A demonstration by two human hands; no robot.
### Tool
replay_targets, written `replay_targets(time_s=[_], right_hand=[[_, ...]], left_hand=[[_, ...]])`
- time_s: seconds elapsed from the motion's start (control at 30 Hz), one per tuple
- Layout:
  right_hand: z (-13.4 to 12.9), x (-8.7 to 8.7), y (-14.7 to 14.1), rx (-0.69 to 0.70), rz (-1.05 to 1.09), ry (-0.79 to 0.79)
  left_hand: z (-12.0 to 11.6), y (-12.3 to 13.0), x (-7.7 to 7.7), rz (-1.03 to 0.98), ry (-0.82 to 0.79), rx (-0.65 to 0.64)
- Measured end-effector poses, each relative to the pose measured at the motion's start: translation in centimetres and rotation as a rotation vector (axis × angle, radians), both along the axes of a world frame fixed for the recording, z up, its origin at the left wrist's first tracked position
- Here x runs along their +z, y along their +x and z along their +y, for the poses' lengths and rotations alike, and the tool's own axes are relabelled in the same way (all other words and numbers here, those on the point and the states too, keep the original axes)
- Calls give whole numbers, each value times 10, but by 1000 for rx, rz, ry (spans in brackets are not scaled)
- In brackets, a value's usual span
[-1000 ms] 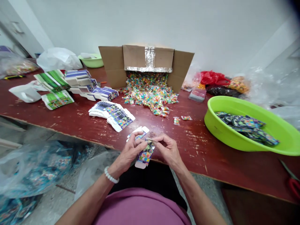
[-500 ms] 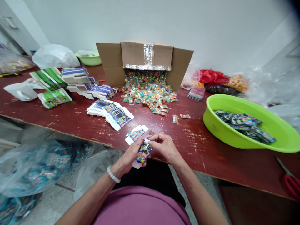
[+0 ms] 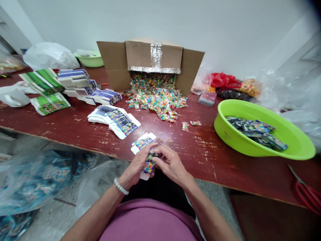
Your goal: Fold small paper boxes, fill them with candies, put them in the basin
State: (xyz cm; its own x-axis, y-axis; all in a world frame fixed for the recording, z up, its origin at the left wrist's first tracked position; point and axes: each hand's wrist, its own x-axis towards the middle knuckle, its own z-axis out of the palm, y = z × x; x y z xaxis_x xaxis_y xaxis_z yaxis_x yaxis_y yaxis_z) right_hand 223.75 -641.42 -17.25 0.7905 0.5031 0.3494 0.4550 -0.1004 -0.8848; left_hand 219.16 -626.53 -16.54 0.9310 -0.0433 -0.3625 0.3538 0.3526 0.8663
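Note:
My left hand [image 3: 138, 164], with a pale bead bracelet at the wrist, is closed around a small printed carton [image 3: 148, 167] just over the table's front edge. Its white bottom flap points down toward my lap. My right hand [image 3: 171, 163] has its thumb and fingers at the carton's upper end; the fingertips partly hide it, and I cannot make out whether they pinch a flap or something else. Directly beyond lies another flat printed carton [image 3: 143, 142] with white flaps. Farther left, flattened cartons [image 3: 122, 123] are fanned out in a stack.
Small wrapped candies [image 3: 157, 98] spill from an open cardboard box [image 3: 114, 63] at the back. A green basin [image 3: 225, 134] holding dark printed packets stands right. Red-handled scissors [image 3: 304, 194] lie at the right edge. Bundled cartons [image 3: 50, 103] and a white jug [image 3: 15, 97] are at left.
My right fingers have closed in over the carton's upper end, covering more of it. My left fingers reach farther over it too. The whole view has shifted slightly, moving the table things left.

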Motion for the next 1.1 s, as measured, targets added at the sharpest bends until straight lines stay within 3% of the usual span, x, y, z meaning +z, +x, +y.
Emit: replay_targets(time_s=[0.1,0.2,0.27,0.3,0.37,0.4,0.47,0.53,0.6,0.7,0.8,0.9,1.03,1.1], right_hand=[[3,-8,-2,-46,64,12],[-4,-9,11,85,238,-1],[-16,-4,33,131,244,-71],[-23,-2,49,63,192,-137],[-39,1,84,-224,39,-297],[-46,0,102,-390,-29,-387],[-58,-6,132,-576,-73,-477],[-63,-17,150,-619,-57,-500],[-64,-28,155,-605,-47,-505],[-62,-38,148,-541,-33,-462],[-59,-35,133,-492,21,-373],[-51,-23,107,-390,148,-233],[-29,-2,59,-47,555,160],[-19,7,39,-32,582,206]], left_hand=[[-2,0,-3,-21,50,-35],[7,-3,-4,-66,48,-161],[17,-8,-8,-89,61,-243],[23,-12,-10,-77,86,-268],[34,-21,-17,-14,151,-289],[40,-26,-20,18,178,-290],[54,-36,-23,35,225,-288],[71,-43,-22,15,333,-320],[89,-48,-17,41,519,-439],[108,-52,-10,118,766,-687],[110,-50,-10,92,807,-778],[99,-40,-10,57,578,-659],[70,-25,-1,-23,304,-422],[54,-20,5,-74,258,-395]])
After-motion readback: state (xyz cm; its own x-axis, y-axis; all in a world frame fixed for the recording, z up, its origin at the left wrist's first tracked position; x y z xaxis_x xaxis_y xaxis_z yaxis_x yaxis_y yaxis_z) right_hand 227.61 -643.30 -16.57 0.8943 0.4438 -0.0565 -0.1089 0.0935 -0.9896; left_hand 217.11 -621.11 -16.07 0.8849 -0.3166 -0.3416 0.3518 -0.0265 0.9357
